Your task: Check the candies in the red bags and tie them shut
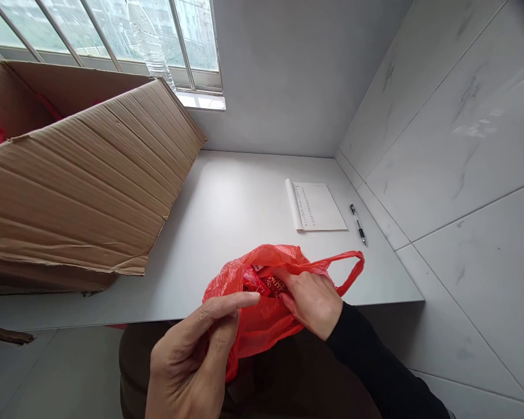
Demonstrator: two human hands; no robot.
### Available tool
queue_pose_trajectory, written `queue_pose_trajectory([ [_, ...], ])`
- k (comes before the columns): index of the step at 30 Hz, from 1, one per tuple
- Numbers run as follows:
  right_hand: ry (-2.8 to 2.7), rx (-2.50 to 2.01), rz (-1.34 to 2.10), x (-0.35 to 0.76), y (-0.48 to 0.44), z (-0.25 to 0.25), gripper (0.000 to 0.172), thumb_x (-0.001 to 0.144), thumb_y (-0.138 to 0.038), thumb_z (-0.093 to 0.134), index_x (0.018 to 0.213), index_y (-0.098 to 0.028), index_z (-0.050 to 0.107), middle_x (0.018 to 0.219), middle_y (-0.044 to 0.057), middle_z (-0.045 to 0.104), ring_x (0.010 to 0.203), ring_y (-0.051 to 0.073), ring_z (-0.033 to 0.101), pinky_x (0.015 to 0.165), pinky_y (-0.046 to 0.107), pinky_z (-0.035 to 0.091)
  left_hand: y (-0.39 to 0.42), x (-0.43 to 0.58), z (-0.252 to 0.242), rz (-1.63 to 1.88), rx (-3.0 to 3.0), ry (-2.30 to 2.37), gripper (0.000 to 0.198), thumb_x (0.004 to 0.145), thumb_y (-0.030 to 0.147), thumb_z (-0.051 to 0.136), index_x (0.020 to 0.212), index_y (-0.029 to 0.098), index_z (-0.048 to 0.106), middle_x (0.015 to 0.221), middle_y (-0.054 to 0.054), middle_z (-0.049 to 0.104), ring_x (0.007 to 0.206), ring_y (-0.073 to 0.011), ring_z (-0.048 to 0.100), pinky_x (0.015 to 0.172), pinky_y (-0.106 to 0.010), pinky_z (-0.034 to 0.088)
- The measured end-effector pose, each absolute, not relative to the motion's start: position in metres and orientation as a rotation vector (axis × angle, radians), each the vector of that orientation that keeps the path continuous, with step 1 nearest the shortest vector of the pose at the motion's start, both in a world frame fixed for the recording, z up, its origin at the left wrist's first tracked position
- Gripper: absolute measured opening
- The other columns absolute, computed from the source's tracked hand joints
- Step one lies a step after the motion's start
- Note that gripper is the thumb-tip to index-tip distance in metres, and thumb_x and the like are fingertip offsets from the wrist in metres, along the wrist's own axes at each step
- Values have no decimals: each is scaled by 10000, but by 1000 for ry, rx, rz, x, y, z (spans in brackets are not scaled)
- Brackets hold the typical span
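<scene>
A red plastic bag (262, 331) is at the table's front edge with its mouth open towards me. Inside it lie shiny red wrapped packets (255, 280) with printed characters. My left hand (196, 349) pinches the bag's near left rim between thumb and fingers. Into the mouth from the right reaches my right hand (312, 299), in a black sleeve, its fingertips down among the packets and partly hidden. Whether those fingers grip a packet I cannot make out. One handle loop of the bag stands up to the right of that hand.
A large cardboard box (91, 192) with an open top stands on the left, with red plastic inside. On the white table (236, 198) lie a notepad (321, 206) and a black pen (358, 224). A clear plastic bottle (151, 46) stands at the barred window. Tiled wall (458, 145) bounds the right.
</scene>
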State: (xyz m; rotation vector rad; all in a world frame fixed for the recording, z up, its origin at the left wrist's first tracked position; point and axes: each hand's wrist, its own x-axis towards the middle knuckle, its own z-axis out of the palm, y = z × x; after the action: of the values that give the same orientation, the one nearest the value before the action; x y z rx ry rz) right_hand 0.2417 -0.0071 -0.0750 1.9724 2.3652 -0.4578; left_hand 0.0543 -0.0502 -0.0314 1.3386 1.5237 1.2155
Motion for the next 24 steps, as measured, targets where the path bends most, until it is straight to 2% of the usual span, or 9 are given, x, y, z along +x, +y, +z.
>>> queue_pose_trajectory([
  [6, 2362, 2202, -566, 243, -7, -70, 283, 947, -247, 551, 1228, -225, 581, 761, 33, 717, 725, 262, 705, 617, 337, 410, -45, 45, -39, 1136, 1463, 1462, 180, 871, 364, 659, 869, 325, 835, 896, 7, 817, 831, -201, 753, 754, -224, 593],
  [9, 2490, 2419, -1005, 242, -14, -59, 253, 941, -363, 615, 1171, -257, 612, 699, -21, 650, 662, 199, 640, 631, 328, 442, -44, 52, -36, 1050, 1377, 1487, 241, 881, 435, 657, 1011, 306, 812, 673, 11, 750, 604, -172, 688, 591, -232, 557],
  [12, 2572, 2532, -1449, 238, -20, -49, 237, 899, -424, 690, 1089, -287, 654, 844, -14, 655, 769, 170, 619, 733, 320, 495, -42, 62, -33, 988, 1266, 1497, 383, 839, 506, 703, 1133, 267, 761, 517, 39, 635, 486, -169, 607, 545, -258, 541],
  [14, 2556, 2578, -1623, 235, -23, -44, 214, 879, -417, 722, 1045, -290, 676, 973, -1, 662, 880, 173, 616, 826, 329, 499, -39, 65, -34, 999, 1254, 1500, 431, 809, 519, 733, 1157, 265, 732, 621, 26, 687, 490, -165, 608, 543, -265, 551],
  [16, 2442, 2536, -1894, 233, -25, -43, 226, 878, -446, 721, 1029, -282, 681, 950, -1, 664, 859, 169, 614, 814, 332, 509, -34, 64, -38, 1019, 1282, 1499, 439, 802, 514, 743, 1172, 279, 703, 853, -12, 758, 568, -175, 660, 546, -263, 557],
  [18, 2287, 2428, -2192, 231, -26, -43, 276, 890, -505, 694, 1016, -260, 677, 891, -1, 675, 801, 163, 618, 764, 328, 521, -29, 61, -43, 1019, 1332, 1461, 415, 809, 496, 744, 1161, 281, 692, 1045, -43, 761, 735, -208, 717, 613, -265, 573],
  [19, 2237, 2365, -2311, 230, -26, -43, 299, 900, -523, 677, 1018, -248, 671, 887, 3, 685, 796, 162, 627, 757, 326, 526, -27, 59, -46, 1009, 1338, 1424, 386, 821, 488, 737, 1137, 272, 696, 1063, -48, 757, 807, -223, 724, 656, -268, 579],
  [21, 2199, 2233, -2499, 230, -26, -45, 319, 920, -530, 650, 1022, -228, 664, 903, 14, 704, 830, 165, 650, 781, 323, 533, -23, 55, -51, 989, 1292, 1331, 315, 854, 485, 705, 1053, 242, 709, 973, -42, 752, 822, -220, 709, 706, -274, 576],
  [24, 2192, 2074, -2640, 232, -26, -47, 325, 957, -531, 596, 984, -214, 666, 839, 3, 689, 825, 149, 648, 765, 291, 524, -19, 51, -57, 983, 1166, 1229, 288, 904, 490, 647, 907, 207, 699, 781, -7, 670, 706, -167, 619, 666, -244, 541],
])
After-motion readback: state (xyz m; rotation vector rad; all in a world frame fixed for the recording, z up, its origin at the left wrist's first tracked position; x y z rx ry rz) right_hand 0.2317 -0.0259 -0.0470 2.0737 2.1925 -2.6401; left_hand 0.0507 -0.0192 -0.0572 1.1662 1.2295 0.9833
